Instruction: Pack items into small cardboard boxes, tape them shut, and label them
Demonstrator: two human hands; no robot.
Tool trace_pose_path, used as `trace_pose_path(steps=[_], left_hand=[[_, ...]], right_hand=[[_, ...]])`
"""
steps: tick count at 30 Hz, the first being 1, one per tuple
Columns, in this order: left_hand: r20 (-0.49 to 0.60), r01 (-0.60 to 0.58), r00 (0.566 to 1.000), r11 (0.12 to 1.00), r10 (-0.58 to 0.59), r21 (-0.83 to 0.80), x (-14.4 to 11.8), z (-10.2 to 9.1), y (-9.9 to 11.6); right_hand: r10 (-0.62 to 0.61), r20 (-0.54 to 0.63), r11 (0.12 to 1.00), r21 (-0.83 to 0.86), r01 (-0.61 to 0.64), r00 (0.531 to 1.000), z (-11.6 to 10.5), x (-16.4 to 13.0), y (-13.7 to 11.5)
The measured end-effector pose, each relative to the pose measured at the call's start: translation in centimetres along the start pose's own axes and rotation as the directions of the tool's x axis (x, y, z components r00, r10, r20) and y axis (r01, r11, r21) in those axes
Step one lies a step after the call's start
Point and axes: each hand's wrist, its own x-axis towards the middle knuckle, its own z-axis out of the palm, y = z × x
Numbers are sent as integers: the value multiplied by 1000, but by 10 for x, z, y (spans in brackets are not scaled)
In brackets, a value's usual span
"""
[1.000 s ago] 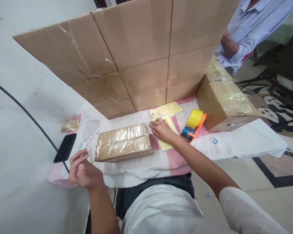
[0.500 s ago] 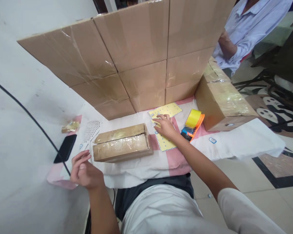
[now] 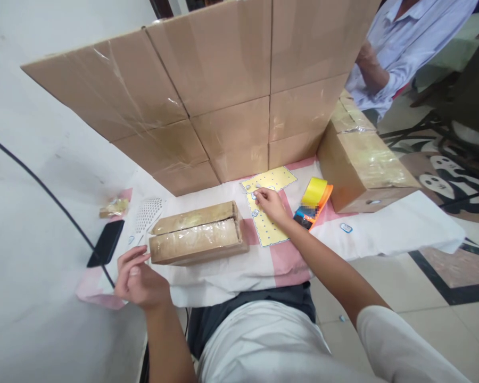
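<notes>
My right hand is over the yellow dotted paper sheet, thumb and fingers pinched together at its upper left. Whatever sits in the pinch is too small to make out. A small sticker-like piece rests on the sheet just below my fingertips. Behind it lies a second yellow dotted sheet. My left hand hangs in the air by the left end of a small taped cardboard box, its fingers loosely bent and holding nothing. To the right of my right hand is an orange tape dispenser with a yellow roll.
Large cardboard panels stand along the back, with a bigger box at the right. A black phone and a white perforated piece lie at the left. Another small piece is on the cloth. A person's arm shows behind.
My right hand's fingers have gone from spread over the sheet to a pinch, uncovering the small piece below. My left hand has stayed in place.
</notes>
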Motion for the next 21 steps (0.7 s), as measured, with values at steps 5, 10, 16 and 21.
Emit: trace_pose_path(steps=[5,10,16,21], left_hand=[[10,11,1000,1000,-11,-15,0,2,3],[-9,1,1000,994,-2,-113,0,0,2],[6,-7,1000,992,7,-124,-1,-1,-1],[18,-21,1000,999,21,-31,-1,2,1]], right_hand=[[72,128,938,328,-111,989,3,3,2],[-133,157,940,-293,175,979,-3,-6,-3],[-89,370,696,-641,323,925,-7,-12,-6],[-78,313,849,-477,228,947,-3,-11,-8]])
